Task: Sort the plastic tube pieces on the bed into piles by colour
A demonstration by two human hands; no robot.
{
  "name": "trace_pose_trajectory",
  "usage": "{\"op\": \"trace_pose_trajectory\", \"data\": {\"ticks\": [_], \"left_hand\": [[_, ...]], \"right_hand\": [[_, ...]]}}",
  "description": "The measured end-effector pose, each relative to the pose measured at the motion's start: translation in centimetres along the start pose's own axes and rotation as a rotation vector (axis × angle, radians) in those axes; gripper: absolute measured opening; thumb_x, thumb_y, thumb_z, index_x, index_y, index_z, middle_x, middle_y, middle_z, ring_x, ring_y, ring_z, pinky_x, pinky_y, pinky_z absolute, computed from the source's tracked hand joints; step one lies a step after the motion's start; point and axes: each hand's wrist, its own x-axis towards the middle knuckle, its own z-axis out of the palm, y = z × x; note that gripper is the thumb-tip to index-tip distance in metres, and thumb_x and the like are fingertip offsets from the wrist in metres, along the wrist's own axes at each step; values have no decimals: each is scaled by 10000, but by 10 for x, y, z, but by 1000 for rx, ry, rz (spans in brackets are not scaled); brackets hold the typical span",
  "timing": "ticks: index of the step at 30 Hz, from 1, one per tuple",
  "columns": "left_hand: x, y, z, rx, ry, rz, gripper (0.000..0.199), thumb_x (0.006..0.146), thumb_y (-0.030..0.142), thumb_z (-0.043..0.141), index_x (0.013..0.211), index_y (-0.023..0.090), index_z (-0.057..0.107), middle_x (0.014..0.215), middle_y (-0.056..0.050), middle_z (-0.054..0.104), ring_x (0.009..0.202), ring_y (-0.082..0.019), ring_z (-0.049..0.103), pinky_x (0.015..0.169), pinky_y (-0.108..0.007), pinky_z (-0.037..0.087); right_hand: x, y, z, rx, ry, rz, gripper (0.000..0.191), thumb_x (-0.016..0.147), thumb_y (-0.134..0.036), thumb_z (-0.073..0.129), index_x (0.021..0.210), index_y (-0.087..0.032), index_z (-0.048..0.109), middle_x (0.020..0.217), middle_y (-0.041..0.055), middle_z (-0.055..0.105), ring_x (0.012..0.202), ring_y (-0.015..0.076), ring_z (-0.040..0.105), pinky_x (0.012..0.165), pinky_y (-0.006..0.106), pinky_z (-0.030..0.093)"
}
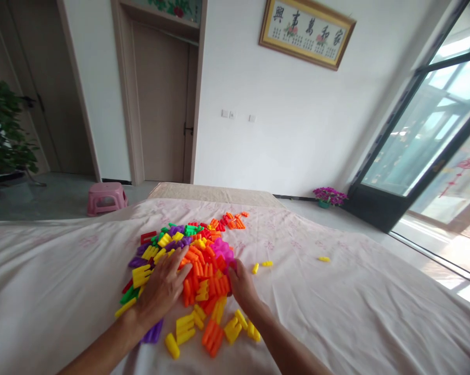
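Note:
A heap of plastic building blocks (198,255) in orange, yellow, purple, green and red lies on the bedsheet (336,302). Over its left side is my left hand (166,281), fingers spread and touching the orange and yellow blocks. At the heap's right edge my right hand (243,285) is curled, its fingertips against a pink bumpy piece (222,251) and the red-orange blocks beside it. What those fingers grip is partly hidden. Nearer to me lie loose yellow blocks (185,328) and an orange block (213,337).
A few small yellow pieces (324,259) lie apart on the right. Past the sheet's far edge is a beige surface (215,194). On the floor stand a pink stool (107,198) and a pot of purple flowers (330,197). A leafy plant (4,130) is at far left.

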Motion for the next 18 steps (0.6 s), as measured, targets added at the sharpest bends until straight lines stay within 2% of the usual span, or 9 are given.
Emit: {"op": "trace_pose_trajectory", "data": {"ticks": [2,4,6,8,11,13,15,18], "left_hand": [[12,-15,-3,-34,47,-64,344,891,84,494,1136,196,708,1559,-130,492,1402,-282,504,1135,-449,463],[20,-32,-8,-113,91,-157,324,918,149,484,1150,201,704,1528,-125,525,1380,-250,533,1136,-407,472],[21,-53,-16,-231,94,-279,310,935,279,508,1176,225,696,1488,-113,567,1362,-235,553,1155,-395,455],[13,-76,-22,-377,56,-433,359,929,431,524,1185,239,686,1426,-92,627,1347,-239,566,1168,-406,438],[-13,-113,-18,-554,12,-769,467,928,553,462,1208,238,663,1359,-71,679,1331,-255,581,1191,-445,402],[-34,-132,-6,-646,4,-918,509,927,569,430,1222,218,653,1369,-76,679,1356,-257,564,1222,-443,358],[-51,-145,10,-747,-2,-973,551,920,587,407,1227,202,657,1381,-84,678,1381,-254,548,1235,-420,337],[-65,-150,26,-829,-4,-977,549,863,643,465,1184,260,691,1359,-39,704,1387,-258,547,1241,-399,322]], "right_hand": [[8,-9,8,-14,-52,-63,206,933,-393,439,937,-213,538,669,-28,574,519,124,526,463,211,408],[23,-15,4,-49,-74,-134,240,955,-390,421,1013,-208,566,691,-25,593,506,123,524,459,214,410],[47,-18,-12,-110,-29,-208,278,965,-386,415,1066,-200,594,747,-2,638,547,131,554,501,224,441],[81,-14,-36,-203,66,-219,309,975,-366,400,1106,-187,614,823,30,680,630,150,604,573,240,477],[138,-1,-80,-450,186,7,381,998,-284,337,1277,-181,576,916,58,720,779,181,677,679,261,507],[170,8,-106,-596,235,145,430,996,-221,316,1366,-165,529,1044,104,730,921,201,701,779,284,512],[193,17,-125,-660,258,214,475,971,-164,330,1416,-137,492,1154,157,713,1044,229,694,856,312,502],[215,27,-138,-701,252,270,554,913,-95,367,1459,-109,458,1215,207,693,1123,265,679,896,345,496]]}}
